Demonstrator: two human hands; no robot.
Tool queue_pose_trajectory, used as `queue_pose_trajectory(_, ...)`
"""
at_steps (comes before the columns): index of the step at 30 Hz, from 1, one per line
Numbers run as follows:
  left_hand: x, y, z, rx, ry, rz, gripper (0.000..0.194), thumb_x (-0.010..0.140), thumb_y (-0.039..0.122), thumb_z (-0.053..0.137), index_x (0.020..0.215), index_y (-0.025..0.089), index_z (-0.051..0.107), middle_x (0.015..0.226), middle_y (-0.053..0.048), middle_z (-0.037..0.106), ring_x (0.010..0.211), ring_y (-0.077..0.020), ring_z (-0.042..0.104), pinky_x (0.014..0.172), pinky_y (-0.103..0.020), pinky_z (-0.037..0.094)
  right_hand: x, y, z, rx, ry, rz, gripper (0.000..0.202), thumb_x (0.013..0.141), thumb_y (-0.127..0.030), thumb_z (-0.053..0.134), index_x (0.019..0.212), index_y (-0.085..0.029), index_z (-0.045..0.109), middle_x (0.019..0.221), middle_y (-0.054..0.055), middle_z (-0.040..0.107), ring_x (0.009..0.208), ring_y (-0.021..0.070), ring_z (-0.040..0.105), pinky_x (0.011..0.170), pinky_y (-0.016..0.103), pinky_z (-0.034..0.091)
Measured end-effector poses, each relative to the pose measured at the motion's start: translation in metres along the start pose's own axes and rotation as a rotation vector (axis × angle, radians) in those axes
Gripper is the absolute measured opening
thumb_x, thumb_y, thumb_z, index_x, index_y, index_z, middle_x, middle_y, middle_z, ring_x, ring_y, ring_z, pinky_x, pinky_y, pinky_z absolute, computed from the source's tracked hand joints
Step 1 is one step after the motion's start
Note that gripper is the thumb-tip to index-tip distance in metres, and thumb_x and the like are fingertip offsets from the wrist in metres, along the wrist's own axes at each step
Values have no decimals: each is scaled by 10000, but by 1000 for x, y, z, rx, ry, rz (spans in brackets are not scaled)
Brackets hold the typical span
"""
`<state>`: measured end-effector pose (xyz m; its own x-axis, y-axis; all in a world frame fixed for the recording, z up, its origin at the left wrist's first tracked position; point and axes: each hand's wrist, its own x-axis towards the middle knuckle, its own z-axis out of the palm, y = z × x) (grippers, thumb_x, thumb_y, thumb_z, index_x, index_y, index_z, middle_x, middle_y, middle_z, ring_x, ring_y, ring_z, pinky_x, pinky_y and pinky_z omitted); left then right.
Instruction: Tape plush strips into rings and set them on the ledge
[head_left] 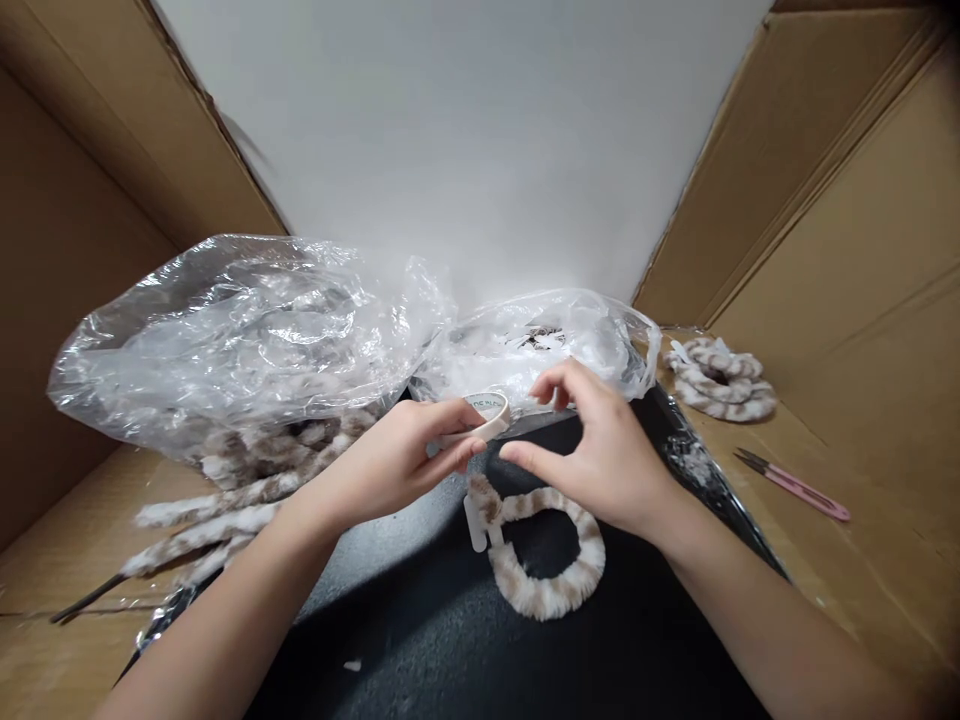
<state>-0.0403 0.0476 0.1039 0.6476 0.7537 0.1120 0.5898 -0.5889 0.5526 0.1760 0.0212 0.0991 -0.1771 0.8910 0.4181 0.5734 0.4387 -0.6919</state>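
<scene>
My left hand [427, 450] pinches a narrow roll of tape [491, 418] with a pale rim and green print on its inner side. Just right of the roll, my right hand [589, 440] has its thumb and fingers apart, with nothing seen between them. Below both hands, a fluffy white-and-brown ring [551, 600] with a crossed end lies on the black surface [420, 640]. A small white tag [475, 524] sticks out at the ring's left side.
Clear plastic bags [247, 340] lie behind and left; another bag [525, 340] lies behind my hands. Fluffy strips [202, 535] are at left. At right are fluffy rings [720, 380] and pink snips [806, 490]. Cardboard walls [847, 200] stand on both sides.
</scene>
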Motion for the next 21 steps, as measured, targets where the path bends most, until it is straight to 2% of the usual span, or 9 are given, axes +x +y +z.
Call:
queue_pose_trajectory(2,-1,3,1,-25,-16,10,264,956,369,462,916,155,610,668,6,640,547,-98,543,517,-193,372,3,6,7,-68,-107,-35,262,748,-333,743,787,-209,515,866,9,588,873,199,539,778,338,412)
queue_pose_trajectory(5,-1,4,2,-11,-25,13,268,960,370,458,929,153,613,685,1,638,560,-98,542,528,-194,370,4,11,14,-145,-220,-100,146,864,-261,623,761,-200,540,818,-4,619,865,186,550,847,372,371)
queue_pose_trajectory(8,0,1,1,9,-44,9,278,964,380,451,939,154,610,697,-3,637,571,-102,541,540,-200,366,5,14,15,-218,-268,-138,143,928,-187,493,803,-198,564,838,5,643,861,182,554,856,384,347)
queue_pose_trajectory(11,2,-1,2,47,-75,7,310,972,392,424,869,152,590,663,-1,599,537,-100,501,520,-213,335,5,13,14,-230,-260,-141,164,913,-169,474,770,-194,551,788,4,623,820,178,545,821,372,349)
queue_pose_trajectory(14,4,-6,4,107,-99,52,382,976,410,404,707,165,520,554,27,465,482,-96,407,503,-235,289,3,3,9,-106,-245,-129,175,845,-134,511,681,-193,492,679,-21,542,715,146,507,743,321,367)
queue_pose_trajectory(17,6,-17,5,105,-128,76,410,946,437,457,631,173,460,529,38,383,487,-100,379,508,-249,270,-1,-9,-1,115,-298,-81,201,797,-118,516,626,-198,449,630,-32,482,631,119,464,614,258,366)
queue_pose_trajectory(19,6,-24,3,-22,-177,59,408,933,444,462,627,174,458,538,37,384,490,-102,381,501,-251,270,0,-10,-12,245,-343,-17,197,800,-145,517,623,-203,452,601,-37,452,576,108,425,532,235,341)
queue_pose_trajectory(21,5,-29,-3,-206,-192,25,387,950,390,390,638,175,469,556,29,406,508,-110,401,510,-249,302,4,-3,-24,324,-326,48,192,814,-191,526,632,-205,468,590,-37,437,549,105,396,493,230,320)
